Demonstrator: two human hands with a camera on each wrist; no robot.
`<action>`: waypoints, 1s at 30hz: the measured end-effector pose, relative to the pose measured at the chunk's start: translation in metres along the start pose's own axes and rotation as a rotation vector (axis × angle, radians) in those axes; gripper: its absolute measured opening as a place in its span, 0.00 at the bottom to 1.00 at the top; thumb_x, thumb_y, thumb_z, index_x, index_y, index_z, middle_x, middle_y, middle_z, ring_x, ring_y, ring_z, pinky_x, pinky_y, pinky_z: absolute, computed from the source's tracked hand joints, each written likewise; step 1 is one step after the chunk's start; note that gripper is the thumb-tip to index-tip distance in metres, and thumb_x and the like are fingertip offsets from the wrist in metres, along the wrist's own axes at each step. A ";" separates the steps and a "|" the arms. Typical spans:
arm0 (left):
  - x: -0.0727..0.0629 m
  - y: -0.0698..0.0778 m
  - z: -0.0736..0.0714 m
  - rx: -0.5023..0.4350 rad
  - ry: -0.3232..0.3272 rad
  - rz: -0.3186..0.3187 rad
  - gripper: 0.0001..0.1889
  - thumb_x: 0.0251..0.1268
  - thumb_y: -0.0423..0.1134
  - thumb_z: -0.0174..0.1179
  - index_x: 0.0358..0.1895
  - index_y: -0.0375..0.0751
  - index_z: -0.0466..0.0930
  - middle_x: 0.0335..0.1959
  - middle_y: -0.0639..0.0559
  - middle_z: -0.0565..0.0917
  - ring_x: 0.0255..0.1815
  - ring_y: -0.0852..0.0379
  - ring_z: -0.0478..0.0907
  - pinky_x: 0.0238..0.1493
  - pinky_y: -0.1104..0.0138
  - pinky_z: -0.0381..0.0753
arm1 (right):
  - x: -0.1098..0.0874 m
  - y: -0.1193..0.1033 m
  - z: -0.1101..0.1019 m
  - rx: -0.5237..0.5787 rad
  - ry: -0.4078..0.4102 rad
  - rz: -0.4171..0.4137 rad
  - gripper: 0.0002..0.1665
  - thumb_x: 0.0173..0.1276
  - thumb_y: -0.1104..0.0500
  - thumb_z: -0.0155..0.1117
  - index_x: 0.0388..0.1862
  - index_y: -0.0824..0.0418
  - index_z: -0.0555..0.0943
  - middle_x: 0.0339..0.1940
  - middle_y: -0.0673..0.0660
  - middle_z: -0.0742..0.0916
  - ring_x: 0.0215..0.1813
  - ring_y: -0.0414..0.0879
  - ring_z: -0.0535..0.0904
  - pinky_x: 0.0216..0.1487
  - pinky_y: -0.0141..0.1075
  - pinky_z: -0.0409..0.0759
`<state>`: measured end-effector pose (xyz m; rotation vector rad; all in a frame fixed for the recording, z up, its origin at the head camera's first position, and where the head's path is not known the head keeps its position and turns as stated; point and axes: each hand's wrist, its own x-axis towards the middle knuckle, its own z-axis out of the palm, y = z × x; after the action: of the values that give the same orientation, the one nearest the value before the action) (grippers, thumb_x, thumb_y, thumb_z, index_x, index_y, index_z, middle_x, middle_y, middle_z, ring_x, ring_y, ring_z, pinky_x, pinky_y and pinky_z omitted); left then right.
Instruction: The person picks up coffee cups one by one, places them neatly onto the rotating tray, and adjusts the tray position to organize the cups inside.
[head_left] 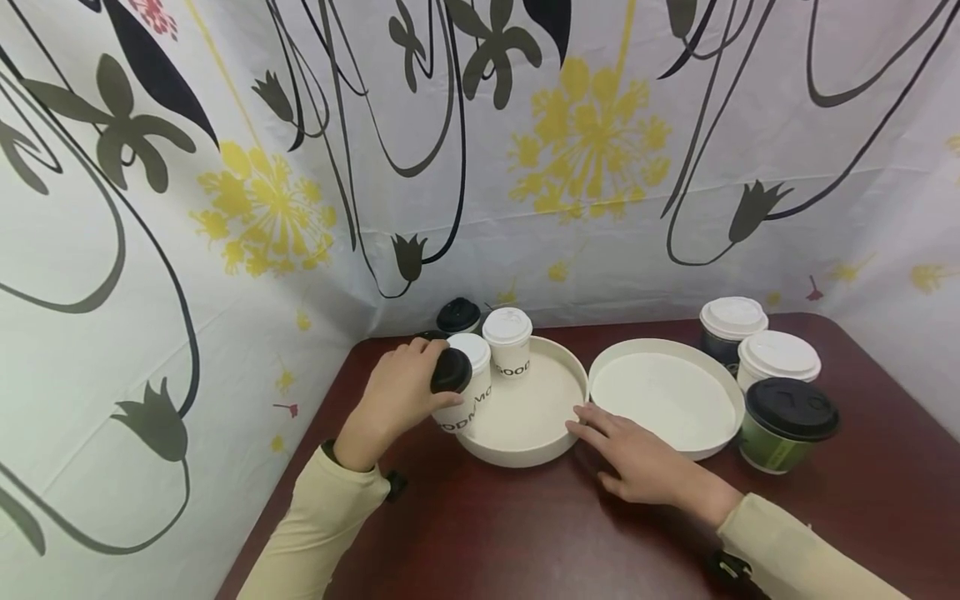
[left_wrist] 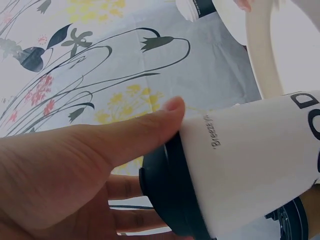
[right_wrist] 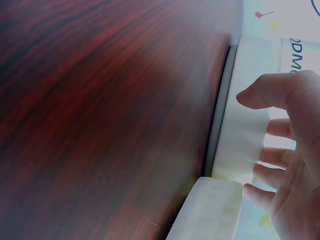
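Observation:
My left hand (head_left: 401, 387) grips a white paper cup (head_left: 452, 414) by its black lid (head_left: 452, 371), at the left edge of the left round tray (head_left: 536, 417). In the left wrist view, the thumb lies along the lid's edge and the other fingers reach round the far side; the cup (left_wrist: 250, 155) bears dark lettering. Two white-lidded cups stand close by, one right behind the held cup and another white cup (head_left: 507, 333) on the tray. My right hand (head_left: 645, 458) has its fingers extended, fingertips at the right rim of that tray; in the right wrist view, the hand (right_wrist: 285, 150) is spread beside the tray wall.
The right round tray (head_left: 663, 400) sits beside the left one. Along its right side stand a dark cup with a white lid (head_left: 733, 318), a white-lidded cup (head_left: 780, 358) and a green cup (head_left: 776, 450). A black-lidded cup (head_left: 458, 315) is at the back left. Patterned curtain surrounds the dark-red table.

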<state>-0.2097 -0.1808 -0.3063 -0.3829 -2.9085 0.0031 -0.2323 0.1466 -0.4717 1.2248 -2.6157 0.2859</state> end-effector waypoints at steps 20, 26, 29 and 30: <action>0.014 0.009 0.018 0.023 0.056 0.048 0.41 0.49 0.64 0.71 0.63 0.44 0.75 0.56 0.43 0.82 0.56 0.44 0.80 0.56 0.51 0.80 | -0.001 0.002 0.002 0.008 0.003 0.005 0.45 0.55 0.56 0.73 0.72 0.59 0.68 0.73 0.64 0.72 0.74 0.59 0.69 0.67 0.52 0.75; 0.016 0.013 0.022 0.013 0.046 0.058 0.40 0.50 0.63 0.72 0.63 0.44 0.75 0.57 0.44 0.82 0.56 0.44 0.80 0.57 0.51 0.80 | -0.001 0.001 0.002 0.013 0.005 0.004 0.45 0.55 0.57 0.73 0.72 0.59 0.68 0.73 0.64 0.72 0.74 0.59 0.69 0.67 0.52 0.75; 0.016 0.015 0.024 0.009 0.033 0.060 0.40 0.50 0.64 0.71 0.63 0.45 0.74 0.58 0.44 0.81 0.58 0.45 0.79 0.59 0.51 0.79 | -0.001 0.001 0.003 0.013 0.015 -0.003 0.45 0.54 0.57 0.73 0.72 0.59 0.69 0.73 0.64 0.72 0.74 0.59 0.69 0.67 0.52 0.75; 0.016 0.015 0.025 0.008 0.029 0.061 0.40 0.50 0.64 0.71 0.63 0.45 0.74 0.59 0.44 0.81 0.58 0.45 0.79 0.59 0.51 0.79 | -0.001 0.001 0.003 0.013 0.019 -0.006 0.45 0.54 0.57 0.74 0.72 0.59 0.69 0.72 0.64 0.72 0.74 0.60 0.69 0.67 0.52 0.75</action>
<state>-0.2263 -0.1613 -0.3277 -0.4662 -2.8666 0.0188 -0.2331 0.1471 -0.4748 1.2280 -2.5978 0.3120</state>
